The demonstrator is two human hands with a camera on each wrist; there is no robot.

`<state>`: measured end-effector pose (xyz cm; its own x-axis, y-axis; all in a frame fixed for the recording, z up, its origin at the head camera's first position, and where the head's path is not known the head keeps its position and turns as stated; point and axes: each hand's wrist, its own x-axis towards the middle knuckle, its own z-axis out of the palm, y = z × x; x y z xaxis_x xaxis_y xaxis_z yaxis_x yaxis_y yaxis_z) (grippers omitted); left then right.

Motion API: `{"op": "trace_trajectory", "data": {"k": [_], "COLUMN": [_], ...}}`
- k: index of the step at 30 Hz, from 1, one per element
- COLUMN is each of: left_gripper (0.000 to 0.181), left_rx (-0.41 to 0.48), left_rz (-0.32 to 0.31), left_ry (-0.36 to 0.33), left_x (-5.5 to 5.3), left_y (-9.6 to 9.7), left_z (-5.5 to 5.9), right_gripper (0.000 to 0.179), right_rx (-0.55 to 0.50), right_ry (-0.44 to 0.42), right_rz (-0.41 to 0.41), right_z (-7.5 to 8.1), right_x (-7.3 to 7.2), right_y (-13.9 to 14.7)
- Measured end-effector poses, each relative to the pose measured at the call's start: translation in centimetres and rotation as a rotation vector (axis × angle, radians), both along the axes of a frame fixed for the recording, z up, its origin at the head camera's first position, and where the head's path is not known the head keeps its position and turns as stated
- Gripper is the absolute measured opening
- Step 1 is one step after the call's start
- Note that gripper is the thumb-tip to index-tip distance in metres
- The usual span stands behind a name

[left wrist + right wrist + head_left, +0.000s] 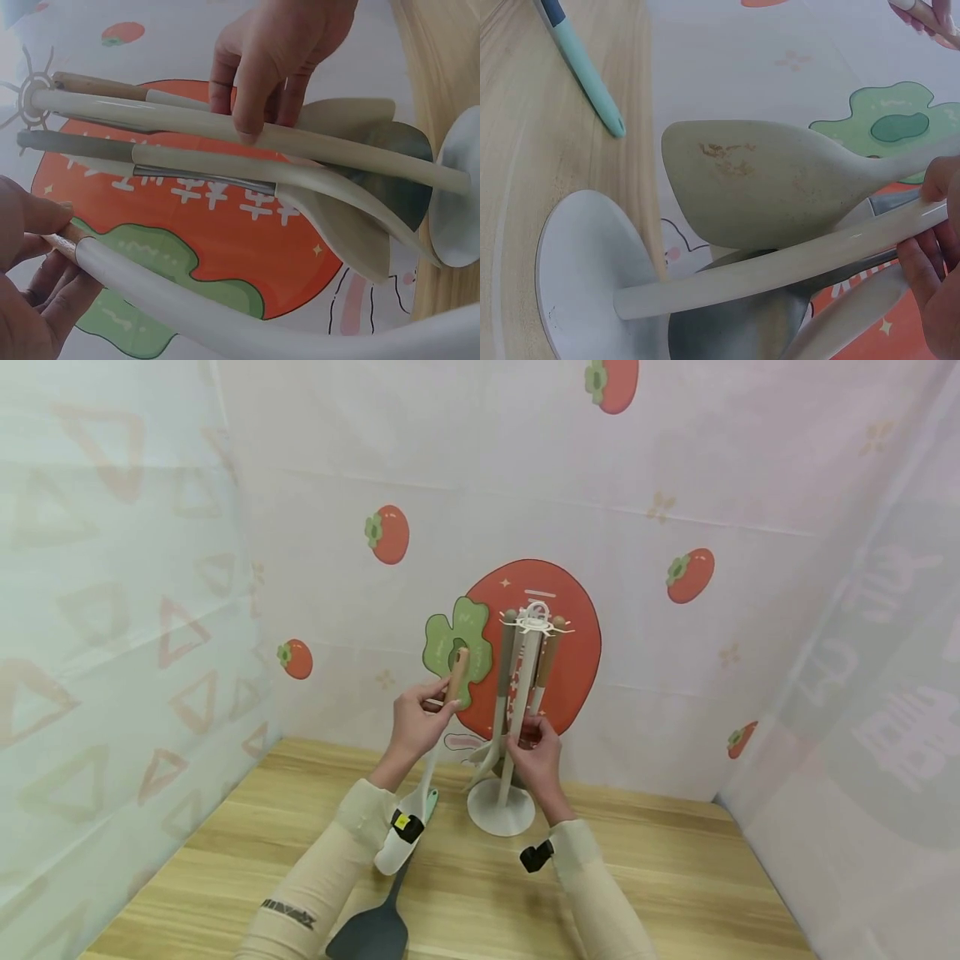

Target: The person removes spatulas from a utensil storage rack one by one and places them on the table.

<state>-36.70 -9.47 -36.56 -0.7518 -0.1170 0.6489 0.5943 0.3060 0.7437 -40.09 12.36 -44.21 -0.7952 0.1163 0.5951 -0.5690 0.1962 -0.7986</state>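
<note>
Left hand (422,727), left of centre: fingers and thumb closed about the wooden handle (457,672) of a white utensil (395,853), the handle's tip jutting above the grip. Utensil slanted down, its pale head toward the near left; in the head view this head overlapped a dark spatula (372,933). Could not tell whether the two touched.

Right hand (538,753), just right of centre: fingers wrapped round the pole (802,259) of a white stand, partway up its length. The stand's round base (501,821) sat on the far part of the bench (660,868); at the top, a ring of thin hooks (536,623).

Several utensils hung about the pole: a grey-handled one (507,652) on the left, a wooden-handled one (551,652) on the right. Among their heads, a pale turner (757,180) with brownish marks and a dark, rounded head (731,326) partly behind the pole.

Dark spatula lay on the bench, left of the stand, blade near, mint handle (585,82) far. Behind everything, a cloth (315,552) printed with red fruit.
</note>
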Motion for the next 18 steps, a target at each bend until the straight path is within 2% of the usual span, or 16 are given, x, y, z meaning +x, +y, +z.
{"op": "trace_trajectory", "data": {"k": [11,18], "left_gripper": [0.037,0.038], "left_rx": [-0.004,-0.037], "left_rz": [0.054,0.088], "left_ry": [-0.063,-0.115], "left_x": [0.3,0.5], "left_y": [-2.0,-3.4], "left_z": [-1.6,-2.9], "right_gripper": [0.027,0.026], "right_rx": [0.017,0.039], "right_ry": [-0.016,-0.004], "right_rz": [0.005,0.026], "right_z": [0.2,2.6], "right_x": [0.2,2.9], "right_y": [-0.1,-0.4]}}
